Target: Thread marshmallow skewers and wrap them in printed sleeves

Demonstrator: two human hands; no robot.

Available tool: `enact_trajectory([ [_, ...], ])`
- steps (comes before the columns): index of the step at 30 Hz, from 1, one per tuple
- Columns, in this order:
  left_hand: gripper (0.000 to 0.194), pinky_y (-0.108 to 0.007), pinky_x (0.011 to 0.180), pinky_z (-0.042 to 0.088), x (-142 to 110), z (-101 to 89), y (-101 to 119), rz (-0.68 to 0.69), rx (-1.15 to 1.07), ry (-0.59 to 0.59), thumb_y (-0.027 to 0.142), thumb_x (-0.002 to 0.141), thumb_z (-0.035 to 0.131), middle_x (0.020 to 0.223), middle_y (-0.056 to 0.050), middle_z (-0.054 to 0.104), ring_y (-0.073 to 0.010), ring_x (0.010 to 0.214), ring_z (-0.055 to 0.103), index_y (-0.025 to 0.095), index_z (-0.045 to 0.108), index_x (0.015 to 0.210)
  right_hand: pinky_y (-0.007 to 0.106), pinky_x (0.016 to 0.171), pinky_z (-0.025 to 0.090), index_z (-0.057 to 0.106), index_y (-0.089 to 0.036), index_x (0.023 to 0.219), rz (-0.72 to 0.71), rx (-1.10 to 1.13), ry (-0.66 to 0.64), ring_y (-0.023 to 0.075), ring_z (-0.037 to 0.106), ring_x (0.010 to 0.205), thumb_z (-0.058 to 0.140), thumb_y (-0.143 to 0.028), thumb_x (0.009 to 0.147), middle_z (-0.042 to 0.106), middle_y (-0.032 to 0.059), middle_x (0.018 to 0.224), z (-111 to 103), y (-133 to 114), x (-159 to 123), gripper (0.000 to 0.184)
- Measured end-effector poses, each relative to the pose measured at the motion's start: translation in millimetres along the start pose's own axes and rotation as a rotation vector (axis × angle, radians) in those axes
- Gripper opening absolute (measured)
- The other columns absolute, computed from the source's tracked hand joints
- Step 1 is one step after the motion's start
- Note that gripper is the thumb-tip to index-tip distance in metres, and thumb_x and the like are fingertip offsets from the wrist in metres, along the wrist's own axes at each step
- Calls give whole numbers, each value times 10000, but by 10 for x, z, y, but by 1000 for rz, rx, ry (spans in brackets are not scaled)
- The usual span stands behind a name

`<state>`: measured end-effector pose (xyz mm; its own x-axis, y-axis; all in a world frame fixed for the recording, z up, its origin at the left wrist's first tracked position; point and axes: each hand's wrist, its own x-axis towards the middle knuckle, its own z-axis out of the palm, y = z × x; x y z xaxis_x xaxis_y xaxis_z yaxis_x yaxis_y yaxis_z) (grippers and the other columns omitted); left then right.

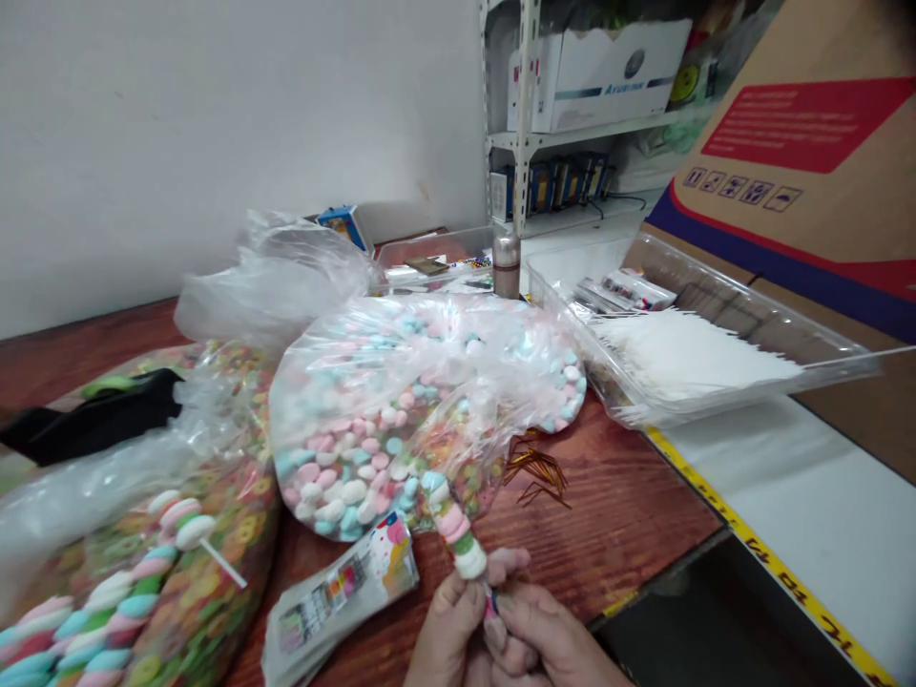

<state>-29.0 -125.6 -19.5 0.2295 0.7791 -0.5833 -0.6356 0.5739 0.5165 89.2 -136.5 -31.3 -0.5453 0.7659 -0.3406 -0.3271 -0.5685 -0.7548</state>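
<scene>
Before me, near the front edge of the table, I hold a marshmallow candy skewer point(458, 534) tilted up and away. Pink, green, white and blue pieces are stacked along it, inside what looks like a clear wrapper. My left hand point(447, 630) pinches its lower end from the left. From the other side, the fingers of my right hand point(548, 630) close on the same end, at a dark, printed bit of wrapper. My fingers hide the rest of that end. Left of my hands lies a stack of printed clear wrappers point(340, 601).
Behind the skewer sits a big bag of marshmallows point(343, 458). Gold twist ties point(536, 468) lie beside it. Finished candy skewers point(114, 611) rest on a bag of gummy rings point(243, 534) at left. A clear tray point(822, 377) of white sticks and a cardboard box point(822, 210) stand right.
</scene>
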Motion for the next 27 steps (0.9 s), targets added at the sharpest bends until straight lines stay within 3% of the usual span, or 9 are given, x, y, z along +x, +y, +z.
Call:
enact_trajectory([
  [1,305,-380,774,548,12,6,17,17,-13,19,339,533,909,945,-144,751,-283,848,700,151,775,732,212,400,222,458,-223,689,-6,-47,7,57,249,377,507,-723,806,363,-87,522,-32,-54,-24,516],
  [3,300,-384,816,554,48,-11,74,92,-1,103,323,494,924,880,-116,755,-280,858,699,154,761,680,239,515,341,544,-199,727,-94,-308,181,104,444,505,509,-613,886,502,-19,625,-158,-171,-88,444],
  [6,306,-366,832,554,98,-102,191,218,116,199,354,509,916,840,-81,752,-252,836,693,157,759,682,339,750,391,613,-214,889,-292,-1060,714,218,579,821,457,-431,969,602,53,865,-483,-296,-175,279],
  [8,303,-356,806,549,108,-179,266,314,266,209,407,584,875,880,-77,748,-245,827,681,164,765,728,372,756,385,590,-213,895,-298,-1412,905,261,580,857,440,-362,975,601,73,879,-711,-306,-192,226],
  [11,306,-321,724,513,76,-240,358,470,608,197,459,726,765,824,-61,721,-224,759,634,176,769,842,360,690,375,513,-228,762,-281,-1592,906,247,578,754,405,-302,984,573,51,770,-895,-250,-164,258],
  [16,237,-298,769,446,-24,-144,474,647,1100,205,386,876,606,854,-38,678,-225,816,580,229,743,989,314,654,380,492,-232,791,-395,-1524,830,188,595,691,366,-310,1008,573,22,764,-785,-198,-138,263],
  [20,219,-325,860,427,-63,-121,512,771,1250,215,306,901,557,1053,-80,677,-257,952,588,241,722,1031,290,605,387,507,-234,804,-500,-1488,795,169,601,644,365,-316,1011,580,12,753,-721,-212,-146,264],
  [25,207,-331,869,431,-89,-213,539,838,1348,291,282,907,541,1080,-95,667,-255,971,598,230,706,1022,298,600,404,566,-229,1004,-451,-1642,929,203,660,742,365,-341,1011,636,39,909,-785,-222,-109,230],
  [27,210,-330,879,436,-93,-237,546,841,1363,306,286,917,530,1094,-92,663,-248,989,599,227,696,1031,308,557,375,565,-229,899,-419,-1743,959,208,651,683,351,-340,1013,624,30,829,-814,-229,-88,266],
])
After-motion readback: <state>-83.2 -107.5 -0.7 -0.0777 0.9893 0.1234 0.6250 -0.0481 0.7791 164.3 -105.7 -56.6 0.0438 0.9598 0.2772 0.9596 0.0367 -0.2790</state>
